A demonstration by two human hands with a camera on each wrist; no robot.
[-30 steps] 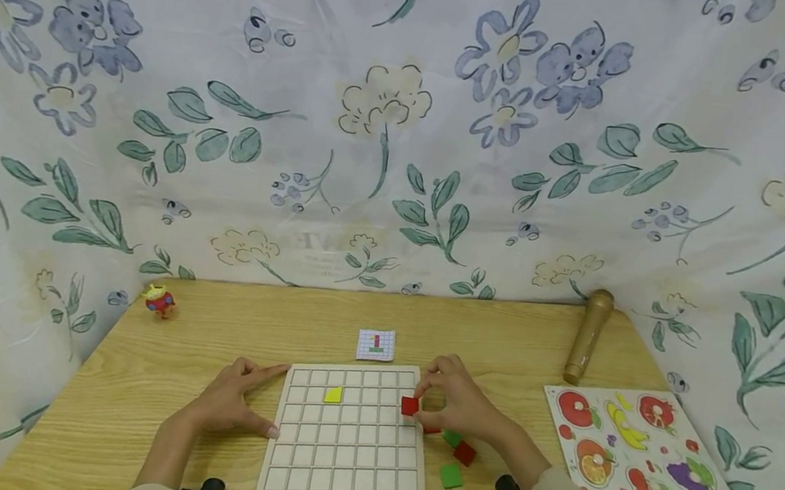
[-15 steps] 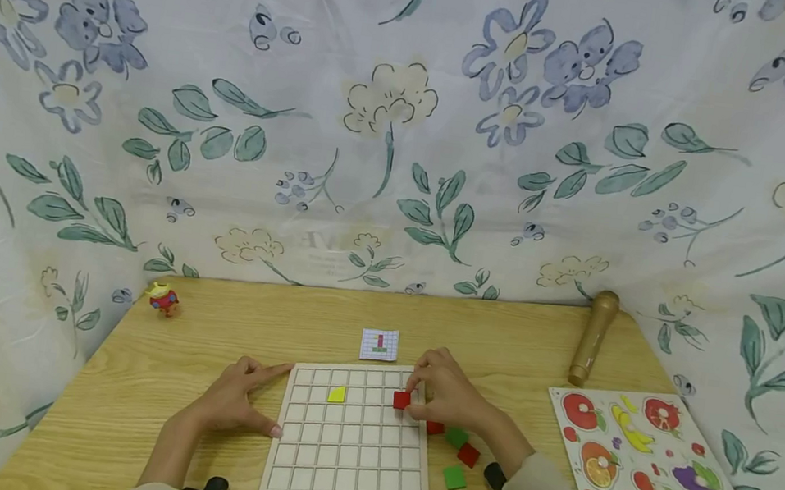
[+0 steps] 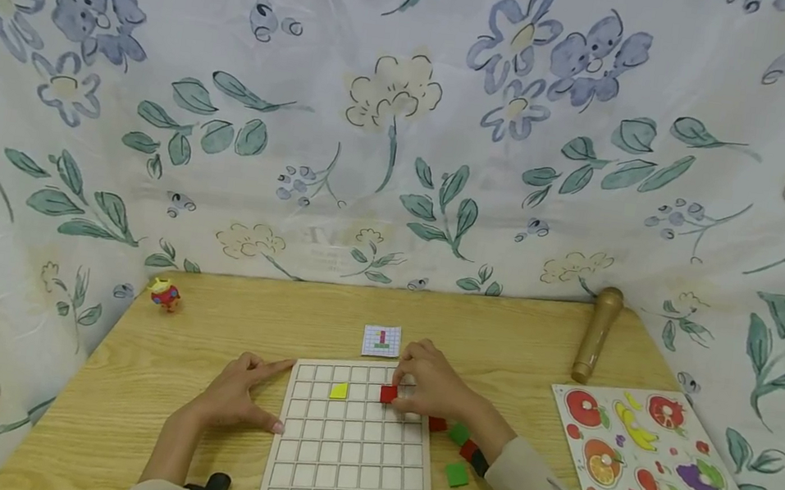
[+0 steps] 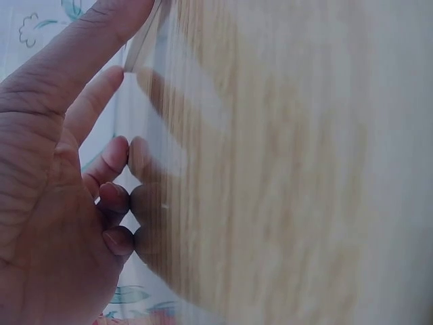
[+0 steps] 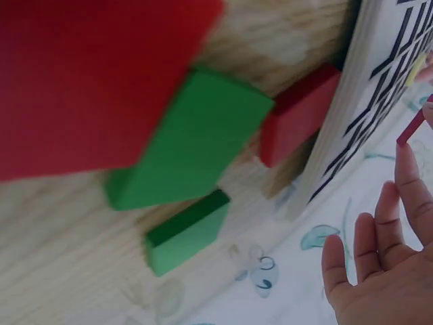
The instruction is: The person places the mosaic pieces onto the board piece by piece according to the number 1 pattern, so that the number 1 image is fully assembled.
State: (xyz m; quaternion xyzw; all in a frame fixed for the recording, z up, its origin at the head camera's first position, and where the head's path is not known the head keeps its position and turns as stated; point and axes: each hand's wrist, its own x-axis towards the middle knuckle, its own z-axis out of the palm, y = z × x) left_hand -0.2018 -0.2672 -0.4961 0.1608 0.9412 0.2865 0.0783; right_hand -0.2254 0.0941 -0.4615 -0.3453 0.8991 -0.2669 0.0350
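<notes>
A white gridded board [image 3: 347, 479] lies on the wooden table in the head view. Thumb and index finger of my left hand [image 3: 231, 396] spread along its left edge, touching it; the other fingers bend against the table in the left wrist view. My right hand [image 3: 435, 383] pinches a red square tile [image 3: 388, 394] over an upper row, right of a yellow tile [image 3: 339, 391] lying on the grid. Right of the board lie loose tiles: a red tile [image 5: 301, 112], a green tile [image 5: 203, 128], another green tile [image 5: 189, 233] and a red one close to the right wrist camera.
Behind the board sits a small pattern card [image 3: 381, 341] with a coloured grid figure. A fruit puzzle board [image 3: 609, 435] fills the right side, with a brown cylinder [image 3: 597, 334] behind it. A small toy figure [image 3: 165, 294] stands back left; a floral curtain [image 3: 384, 194] closes the rear.
My right hand has moved left with the red tile, from the board's right edge to further in over the grid. My left hand keeps its place at the left edge.
</notes>
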